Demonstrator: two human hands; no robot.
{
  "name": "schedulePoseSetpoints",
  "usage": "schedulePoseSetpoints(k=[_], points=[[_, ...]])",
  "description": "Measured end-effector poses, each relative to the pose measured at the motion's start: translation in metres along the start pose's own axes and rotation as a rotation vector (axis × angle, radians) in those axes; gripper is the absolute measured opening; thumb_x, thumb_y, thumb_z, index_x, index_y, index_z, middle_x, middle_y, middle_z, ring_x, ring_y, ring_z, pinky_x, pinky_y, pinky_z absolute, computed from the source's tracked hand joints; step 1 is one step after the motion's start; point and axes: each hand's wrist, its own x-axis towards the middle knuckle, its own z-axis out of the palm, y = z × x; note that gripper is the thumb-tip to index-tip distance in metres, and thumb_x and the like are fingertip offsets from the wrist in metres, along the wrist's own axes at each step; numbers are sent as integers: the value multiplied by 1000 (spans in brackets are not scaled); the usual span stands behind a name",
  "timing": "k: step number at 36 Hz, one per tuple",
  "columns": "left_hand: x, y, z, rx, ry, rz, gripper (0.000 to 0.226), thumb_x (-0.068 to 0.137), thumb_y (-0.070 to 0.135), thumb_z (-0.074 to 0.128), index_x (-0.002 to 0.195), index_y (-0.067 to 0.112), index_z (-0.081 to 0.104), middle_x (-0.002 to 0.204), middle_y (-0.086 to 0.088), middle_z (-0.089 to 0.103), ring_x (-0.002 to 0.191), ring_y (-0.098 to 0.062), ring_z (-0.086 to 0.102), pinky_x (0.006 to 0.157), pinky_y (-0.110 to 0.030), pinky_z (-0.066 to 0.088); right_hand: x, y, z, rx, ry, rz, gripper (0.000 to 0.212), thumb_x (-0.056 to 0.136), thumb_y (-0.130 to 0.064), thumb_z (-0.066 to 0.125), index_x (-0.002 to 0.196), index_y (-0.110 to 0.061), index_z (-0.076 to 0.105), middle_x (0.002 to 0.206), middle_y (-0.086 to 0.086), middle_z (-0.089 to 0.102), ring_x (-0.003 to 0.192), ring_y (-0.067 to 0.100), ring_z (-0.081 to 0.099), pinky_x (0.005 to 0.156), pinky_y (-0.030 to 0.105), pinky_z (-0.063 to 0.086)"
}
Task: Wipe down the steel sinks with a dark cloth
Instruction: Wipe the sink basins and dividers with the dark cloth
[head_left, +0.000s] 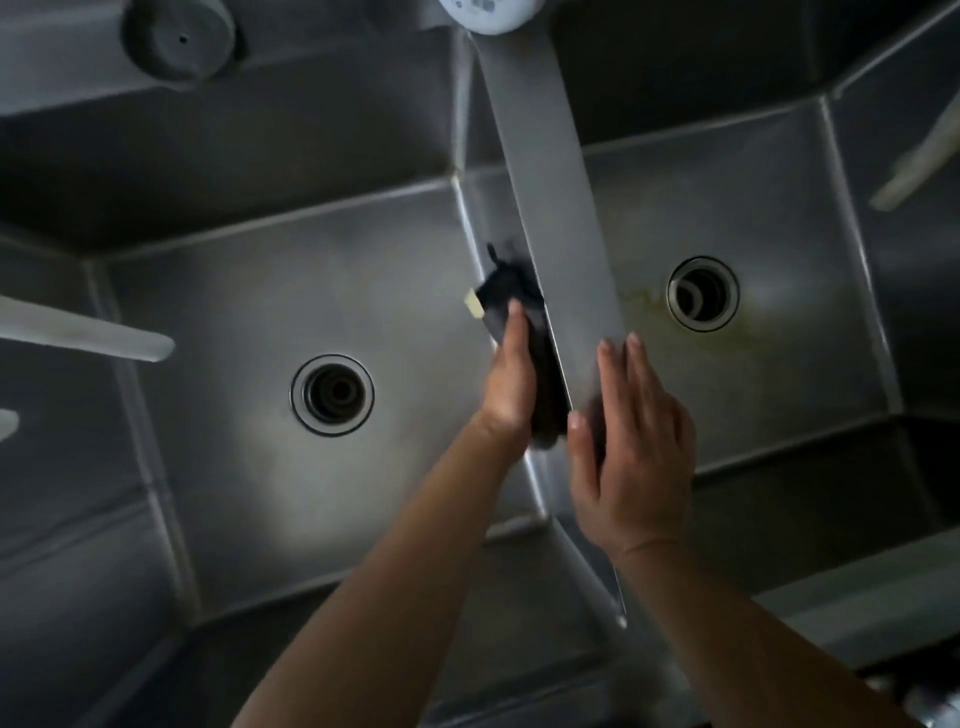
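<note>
Against divider, left hand pressing dark cloth, pale tag unreadable

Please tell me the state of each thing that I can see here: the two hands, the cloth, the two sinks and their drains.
left hand: presses the dark cloth against the divider's left wall
right hand: fingers straight, resting on the divider
dark cloth: bunched, pale tag showing
left sink: no standing water seen
right sink: yellowish stain near drain
left drain: open
right drain: open
</note>
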Motion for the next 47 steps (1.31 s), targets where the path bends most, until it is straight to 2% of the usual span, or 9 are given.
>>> schedulePoseSetpoints(k=[7,13,18,21,25,29,36,40,47], points=[[83,122,4,98,349,374,53,99,53,44,133,14,56,129,-10,63,121,-28,58,103,-34,44,0,3,2,0,-34,7,61,103,-48,22,155,-18,30,163,9,24,143,27,39,106,54,38],[126,137,-6,189,343,337,59,100,53,44,148,18,41,144,-8,51,131,-28,49,110,-36,39,0,5,5,6,-4,1,62,102,-51,23,154,-18,32,163,9,26,140,29,43,105,54,39],[100,104,3,201,171,251,67,96,66,35,137,15,49,113,-18,66,75,-23,67,50,-23,51,2,7,6,4,-7,-9,64,102,-53,19,156,-19,26,164,8,21,142,28,41,105,55,39],[82,81,4,199,72,270,73,98,64,32,144,8,43,140,-25,51,114,-37,60,87,-43,58,2,7,6,0,5,-15,63,102,-50,20,156,-18,26,164,9,21,141,28,41,105,55,38],[37,43,-5,175,-23,309,72,98,63,34,149,12,36,151,-19,41,141,-37,35,119,-53,24,1,6,7,7,33,-18,62,102,-47,24,155,-16,30,163,10,24,140,29,42,104,55,39],[-24,-16,-24,218,-26,225,83,76,78,50,143,29,48,143,15,52,135,-4,44,120,-39,26,1,5,7,4,33,-11,63,100,-47,26,155,-17,30,164,9,22,142,27,39,105,54,38],[-84,-88,-41,207,-125,123,36,74,78,56,101,57,68,120,33,62,130,7,45,113,-24,27,0,5,9,-17,36,-6,62,98,-44,29,156,-20,28,165,6,20,145,24,35,108,51,36],[-111,-91,-41,307,-88,160,42,70,77,52,88,43,69,89,38,67,91,26,56,92,-15,37,0,6,7,65,34,-17,60,99,-41,37,155,-19,31,164,8,21,146,24,33,110,47,34],[-167,-95,-29,524,-58,87,58,70,77,47,107,35,58,123,1,63,107,-10,61,103,-31,43,2,19,-9,588,-148,29,64,95,-47,54,153,-24,36,166,-1,15,151,12,14,113,19,14]])
